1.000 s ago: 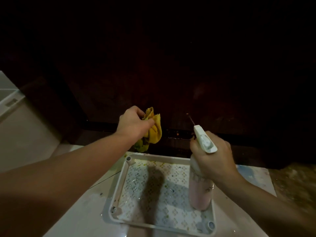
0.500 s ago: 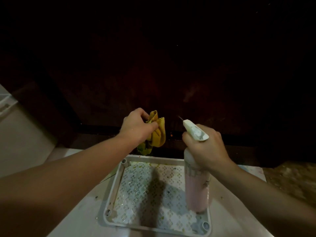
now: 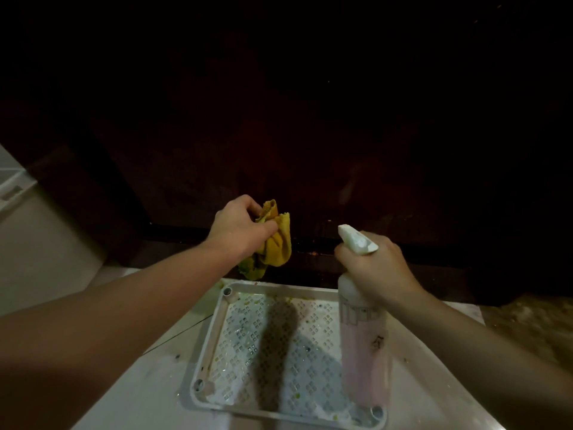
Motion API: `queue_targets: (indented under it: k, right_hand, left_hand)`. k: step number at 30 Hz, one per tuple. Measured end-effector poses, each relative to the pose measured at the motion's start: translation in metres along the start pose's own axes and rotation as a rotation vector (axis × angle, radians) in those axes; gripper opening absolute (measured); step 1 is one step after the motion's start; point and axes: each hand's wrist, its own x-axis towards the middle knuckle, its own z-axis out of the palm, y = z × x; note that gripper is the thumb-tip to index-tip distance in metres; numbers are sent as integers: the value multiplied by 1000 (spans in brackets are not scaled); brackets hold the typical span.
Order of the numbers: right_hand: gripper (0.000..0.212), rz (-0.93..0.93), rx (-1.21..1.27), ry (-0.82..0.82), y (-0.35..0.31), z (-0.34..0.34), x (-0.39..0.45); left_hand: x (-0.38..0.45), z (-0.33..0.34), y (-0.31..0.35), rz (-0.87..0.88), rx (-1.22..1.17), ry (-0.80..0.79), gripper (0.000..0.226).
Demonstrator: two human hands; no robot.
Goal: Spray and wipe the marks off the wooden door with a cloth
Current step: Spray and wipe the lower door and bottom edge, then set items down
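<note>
- Since a second ago the right hand (image 3: 376,265) has lifted the spray bottle (image 3: 364,339) a little higher over the tray (image 3: 204,349) and carried it slightly left, while the left hand (image 3: 240,229) with the cloth (image 3: 276,243) has kept almost the same spot near the foot of the door (image 3: 279,135).
- The left hand is closed round the bunched yellow cloth, thumb pressed on its near side; folds stick out above the fingers and a darker, soiled tail hangs below the wrist.
- The cloth sits close to the lower part of the dark wooden door, left of the bottle; whether it touches the wood cannot be told in this light.
- The right hand grips the neck of the spray bottle just under the white spray head (image 3: 356,240), whose nozzle points up and left toward the door.
- The bottle hangs upright with pink liquid in its lower body, over the right side of the tray.
- The white tray with a perforated floor lies on the pale bench (image 3: 148,380), wet and flecked with greenish bits.
- The door fills the far half of the view, very dark, with a faint pale smear (image 3: 347,189) to the right above the bottle.
- A pale cabinet (image 3: 34,243) stands at the far left.
</note>
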Motion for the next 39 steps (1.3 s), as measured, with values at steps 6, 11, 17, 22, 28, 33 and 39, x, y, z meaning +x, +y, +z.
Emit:
queue_targets:
  k: [6,11,17,22,28,33,39]
  right_hand:
    - [30,97,-5,35,-2,-5,0]
    - [47,51,91,-54,-10,-7,-1]
    - [29,94,74,6,-11,-3,6]
    - [44,136,138,21,-8,-5,4]
    - [31,151,140,-144,-12,-1,1]
    - [30,105,-11,-84,-13,8,2]
    - [33,45,-12,-165,-21,24,0]
  left_hand:
    - [3,-3,-3,5,0,1,21]
    - [5,-2,-4,6,-3,2,22]
    - [6,-3,-4,11,5,12,21]
    - [6,-3,-5,14,12,9,24]
    - [5,-4,-6,8,41,7,20]
    - [6,-10,-18,-44,5,17,18]
    - [1,-34,-59,-172,-63,72,11]
